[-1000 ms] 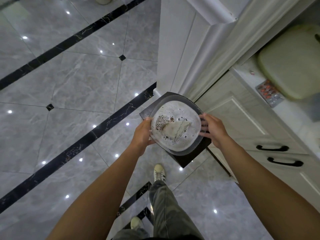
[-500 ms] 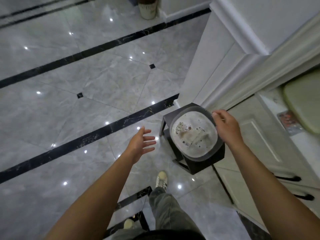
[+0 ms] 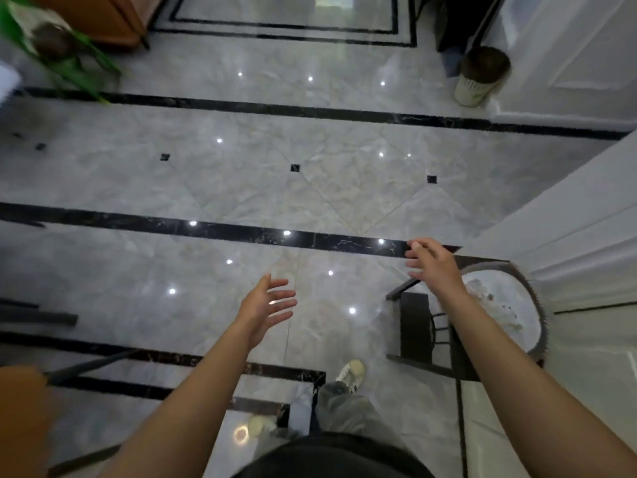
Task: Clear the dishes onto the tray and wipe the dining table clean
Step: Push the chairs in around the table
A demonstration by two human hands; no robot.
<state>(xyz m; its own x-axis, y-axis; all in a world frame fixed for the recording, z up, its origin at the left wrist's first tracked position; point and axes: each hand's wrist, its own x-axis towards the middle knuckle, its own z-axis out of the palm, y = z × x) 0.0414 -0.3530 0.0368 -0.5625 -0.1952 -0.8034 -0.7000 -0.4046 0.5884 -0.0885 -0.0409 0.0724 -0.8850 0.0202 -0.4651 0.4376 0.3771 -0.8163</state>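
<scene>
Head view: your left hand (image 3: 267, 307) is empty, with fingers straight and spread and the palm turned toward the dark stool (image 3: 415, 326). It hangs in the air well left of the stool. Your right hand (image 3: 432, 265) is empty too, fingers loosely apart and slightly bent. It hovers over the stool's far-left corner and touches nothing I can see.

The round dish (image 3: 510, 305) sits on top of the stool. It has a grey rim and a white inside with brown smears and specks, and your right forearm crosses its left edge.

The stool stands beside the white door frame (image 3: 568, 219) on its right. The grey marble floor (image 3: 241, 174) with black stripes spreads left of the stool. One pale shoe (image 3: 351, 370) is just near-left of it. A ribbed pot (image 3: 481, 77) stands well beyond the stool, and a blurred green plant (image 3: 69, 63) is far up-left.
</scene>
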